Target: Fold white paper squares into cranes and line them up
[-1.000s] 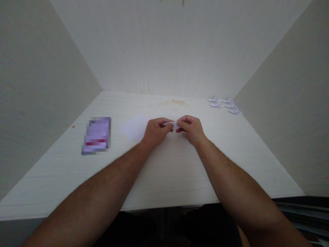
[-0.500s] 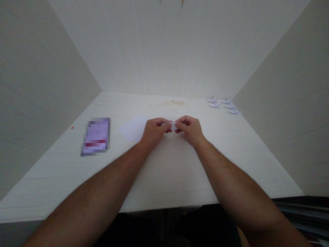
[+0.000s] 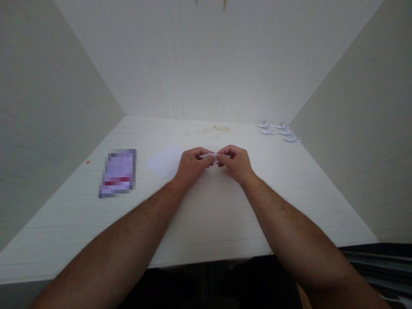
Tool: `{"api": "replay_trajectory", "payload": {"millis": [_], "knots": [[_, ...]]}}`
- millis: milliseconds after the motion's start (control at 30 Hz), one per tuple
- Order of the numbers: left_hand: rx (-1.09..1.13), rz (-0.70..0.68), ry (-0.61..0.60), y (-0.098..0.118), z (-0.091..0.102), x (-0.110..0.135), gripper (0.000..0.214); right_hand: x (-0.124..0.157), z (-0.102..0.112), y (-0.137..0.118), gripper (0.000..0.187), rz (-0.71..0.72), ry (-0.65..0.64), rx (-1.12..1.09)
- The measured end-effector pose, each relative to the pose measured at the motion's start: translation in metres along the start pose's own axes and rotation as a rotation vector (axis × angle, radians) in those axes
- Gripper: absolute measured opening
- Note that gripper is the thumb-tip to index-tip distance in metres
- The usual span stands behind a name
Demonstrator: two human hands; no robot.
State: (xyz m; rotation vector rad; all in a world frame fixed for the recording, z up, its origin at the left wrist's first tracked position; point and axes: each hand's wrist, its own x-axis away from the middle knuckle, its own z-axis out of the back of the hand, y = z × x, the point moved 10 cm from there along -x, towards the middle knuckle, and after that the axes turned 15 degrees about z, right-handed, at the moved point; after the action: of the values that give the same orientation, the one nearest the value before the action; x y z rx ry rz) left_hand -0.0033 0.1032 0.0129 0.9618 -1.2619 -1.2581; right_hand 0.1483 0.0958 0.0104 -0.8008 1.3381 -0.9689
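Note:
Between my two hands is a small folded piece of white paper (image 3: pixel 215 155), mostly covered by fingers. My left hand (image 3: pixel 195 162) pinches its left part between thumb and fingers. From the other side my right hand (image 3: pixel 234 159) pinches the right part, and the two sets of fingertips almost touch. Loose white paper sheets (image 3: pixel 164 162) lie on the table just left of my left hand, partly hidden behind it. Several folded white paper cranes (image 3: pixel 279 130) stand grouped at the back right.
On the left of the white table (image 3: pixel 212 223) lies a flat purple item (image 3: pixel 118 171), blurred out by pixelation. White walls (image 3: pixel 180 64) enclose the table at the back and both sides. A brownish stain (image 3: pixel 219 128) marks the table near the back wall.
My fingertips have come closer together on the folded paper, so less of it shows between them. The whole view has shifted slightly; the other things stay put.

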Motion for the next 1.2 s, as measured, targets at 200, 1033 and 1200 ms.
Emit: {"api": "replay_trajectory", "payload": {"millis": [200, 1033, 1200], "knots": [[-0.075, 0.008, 0.074, 0.0055, 0.0042, 0.0035, 0.019, 0.0008, -0.0027, -0.0016, 0.023, 0.049, -0.036, 0.039], [-0.040, -0.021, 0.058, 0.0066, 0.0043, 0.0042, 0.016, 0.0039, -0.0035, -0.0001, 0.024, -0.034, 0.004, -0.067], [-0.021, -0.035, 0.020, 0.0059, 0.0018, 0.0031, 0.018, 0.0037, -0.0032, -0.0003, 0.024, -0.017, 0.002, -0.069]]}}
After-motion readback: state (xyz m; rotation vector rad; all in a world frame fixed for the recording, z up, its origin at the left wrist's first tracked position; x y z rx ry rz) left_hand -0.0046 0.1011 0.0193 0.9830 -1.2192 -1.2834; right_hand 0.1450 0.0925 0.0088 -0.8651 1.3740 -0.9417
